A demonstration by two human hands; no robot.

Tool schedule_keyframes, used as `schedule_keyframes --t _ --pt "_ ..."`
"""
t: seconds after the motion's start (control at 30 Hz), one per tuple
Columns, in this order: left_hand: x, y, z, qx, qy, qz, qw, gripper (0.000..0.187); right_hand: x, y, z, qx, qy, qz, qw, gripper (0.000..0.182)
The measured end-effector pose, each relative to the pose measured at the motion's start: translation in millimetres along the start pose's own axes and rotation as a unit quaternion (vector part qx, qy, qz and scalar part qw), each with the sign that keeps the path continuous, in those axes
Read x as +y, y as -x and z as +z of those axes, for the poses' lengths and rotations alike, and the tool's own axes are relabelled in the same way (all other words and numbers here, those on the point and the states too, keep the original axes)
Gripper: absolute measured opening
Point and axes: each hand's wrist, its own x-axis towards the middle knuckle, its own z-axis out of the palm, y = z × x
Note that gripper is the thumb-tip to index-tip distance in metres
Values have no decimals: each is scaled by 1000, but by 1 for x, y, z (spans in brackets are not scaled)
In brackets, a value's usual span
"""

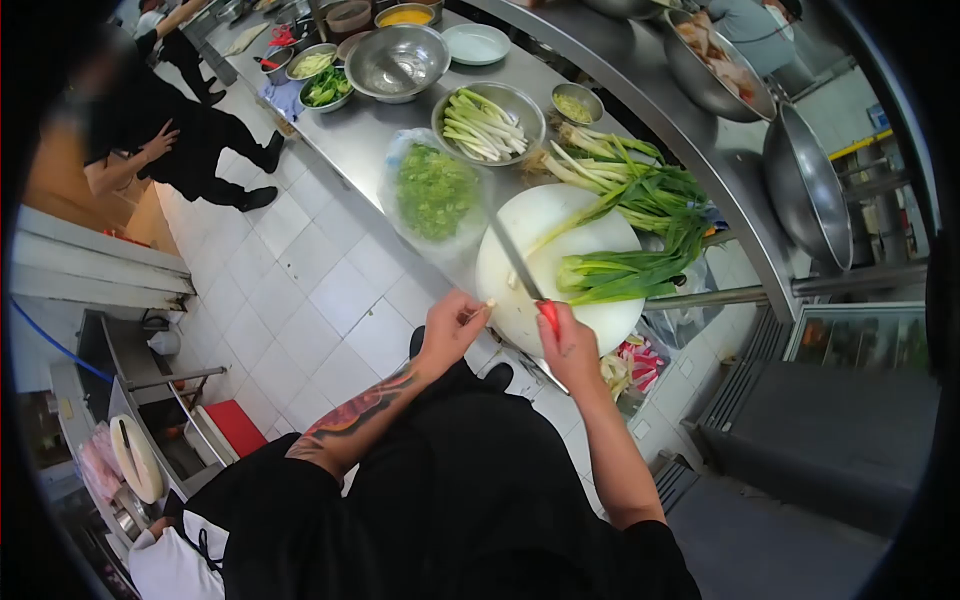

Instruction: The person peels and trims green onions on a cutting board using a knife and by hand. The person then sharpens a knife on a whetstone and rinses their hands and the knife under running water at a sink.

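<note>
My right hand is wrapped round the red handle of a knife, whose blade lies over the round white cutting board. At the board's left edge, my left hand pinches a small pale piece. Green onions rest on the board's right side, with more leafy stalks behind them. Left of the board is a plastic bag of chopped greens. A metal bowl behind the board holds white-stemmed onions.
Several bowls, one an empty metal bowl, stand farther along the steel counter. A metal shelf with pans runs along the right. One person stands at upper left, another is partly visible at lower left.
</note>
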Motion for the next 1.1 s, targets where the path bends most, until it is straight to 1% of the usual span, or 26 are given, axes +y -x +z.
schedule_keyframes --t 0.03,0.07,0.1,0.17,0.2,0.23,0.27,0.3,0.33,0.37,0.4,0.47,0.5,0.57,0.6,0.63,0.67,0.7,0.77,0.8,0.83,0.87,0.97,1.0,1.03,1.1 --pt "2 8 3 -6 37 -97 995 15 -7 4 -20 5 -2 4 1000 25" --pt "5 13 14 -42 78 -97 991 18 -13 9 -43 23 -15 26 999 26" --pt "11 16 33 -77 117 -97 985 27 -16 13 -63 42 -29 45 998 28" --pt "60 13 73 -203 98 -21 974 49 -7 26 -99 73 -27 28 997 30" --pt "76 12 91 -236 23 80 968 57 1 32 -109 80 -27 27 996 30" --pt "85 12 104 -265 -51 179 946 64 8 40 -119 99 -40 48 993 28" --pt "86 4 109 -266 -48 183 945 64 12 49 -126 116 -50 69 990 26" --pt "84 -11 111 -226 -84 225 944 65 19 57 -127 118 -46 69 990 26" --pt "80 -29 110 -186 -122 266 938 67 31 67 -119 104 -135 103 980 24" --pt "69 -49 100 -110 -171 280 938 70 44 79 -108 93 -226 139 960 23" --pt "59 -70 86 -47 -218 245 943 68 52 89 -86 118 -268 172 941 21" --pt "40 -98 63 36 -300 199 932 60 67 113 -45 95 -297 234 921 24" --pt "30 -104 54 33 -299 200 932 60 72 122 -27 82 -291 260 917 26" --pt "20 -114 34 -68 -319 166 931 48 67 135 -6 68 -287 268 917 27" --pt "21 -112 22 -69 -321 167 930 48 65 138 3 53 -284 278 916 29" --pt "26 -105 11 -57 -280 192 939 41 65 139 10 54 -287 279 915 29" --pt "30 -98 -2 -47 -238 216 946 34 66 139 17 83 -240 236 938 29" --pt "31 -89 -17 -51 -240 217 945 34 64 140 23 112 -191 193 956 29" --pt "29 -70 -44 -59 -255 134 956 30 46 123 13 112 -161 186 963 31" --pt "21 -61 -49 -63 -255 134 956 30 44 117 14 105 -126 150 975 31" --pt "9 -53 -52 -62 -242 98 963 28 43 109 13 94 -89 110 985 32" --pt "-4 -49 -56 -60 -229 61 970 27 40 102 10 55 -59 119 990 33" --pt "-20 -43 -53 -64 -185 42 980 25 9 76 -18 17 -36 151 988 31" --pt "-32 -44 -53 -60 -159 37 985 22 1 71 -24 56 -36 115 991 31" --pt "-28 -44 -54 -58 -156 34 986 22 -9 66 -32 52 -33 115 991 31" --pt "-18 -46 -55 -79 -68 -173 979 19 -23 58 -45 138 -61 55 987 31"
